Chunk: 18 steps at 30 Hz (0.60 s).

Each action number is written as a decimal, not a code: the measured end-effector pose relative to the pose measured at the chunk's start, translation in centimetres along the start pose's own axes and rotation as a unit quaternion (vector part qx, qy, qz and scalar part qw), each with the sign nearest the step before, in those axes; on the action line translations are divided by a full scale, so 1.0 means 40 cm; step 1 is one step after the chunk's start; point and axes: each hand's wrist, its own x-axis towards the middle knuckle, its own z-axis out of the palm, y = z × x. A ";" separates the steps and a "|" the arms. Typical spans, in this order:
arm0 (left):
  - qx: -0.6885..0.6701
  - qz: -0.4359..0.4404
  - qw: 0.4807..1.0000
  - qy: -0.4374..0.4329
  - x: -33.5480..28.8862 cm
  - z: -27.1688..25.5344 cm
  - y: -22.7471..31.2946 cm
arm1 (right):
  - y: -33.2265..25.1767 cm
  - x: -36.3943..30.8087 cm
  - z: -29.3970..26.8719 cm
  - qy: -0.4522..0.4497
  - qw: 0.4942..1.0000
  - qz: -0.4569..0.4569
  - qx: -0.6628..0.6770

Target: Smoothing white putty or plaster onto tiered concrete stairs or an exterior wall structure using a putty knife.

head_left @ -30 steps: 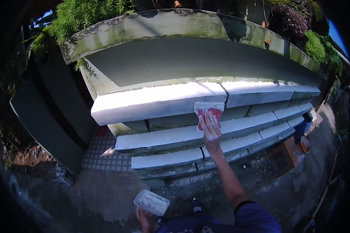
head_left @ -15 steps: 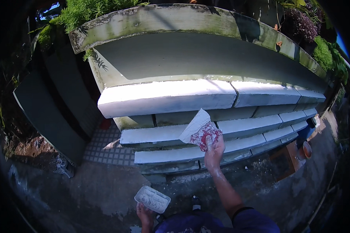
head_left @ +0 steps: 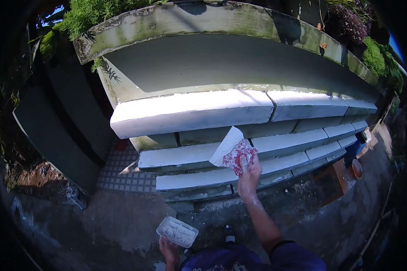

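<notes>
My right hand [head_left: 248,176] is closed around the red handle of a wide putty knife [head_left: 229,145]. White paste coats its flared blade and smears the handle. The knife hangs in front of the stepped wall, its blade tilted up to the left; whether it touches the ledge behind cannot be told. Low at the left, my left hand [head_left: 168,249] grips the end of a rectangular plastic tub [head_left: 185,231] with white paste inside. White-coated ledges [head_left: 194,109] run across the wall in tiers, split by dark vertical joints. The fingers under the tub are partly hidden.
A mossy concrete planter rim [head_left: 190,20] with green plants [head_left: 90,16] overhangs the ledges. At the right are a brown bucket [head_left: 355,169] and a brown board [head_left: 328,187]. Checkered tiles [head_left: 117,174] and a dark panel [head_left: 54,135] lie to the left.
The view has shifted slightly, so the wall sits a little higher and further left in the picture. Both hands keep nearly the same pose, still holding the putty knife and the tub.
</notes>
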 end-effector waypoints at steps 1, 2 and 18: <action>-0.003 0.004 1.000 -0.007 0.001 -0.004 0.001 | -0.003 0.012 0.004 0.010 0.997 -0.064 -0.034; -0.006 0.009 1.000 -0.014 0.003 -0.006 0.002 | -0.006 0.023 0.007 0.020 0.989 -0.127 -0.068; -0.011 0.009 1.000 -0.008 0.013 -0.019 -0.019 | 0.082 0.321 -0.092 -0.041 0.606 -0.538 -0.585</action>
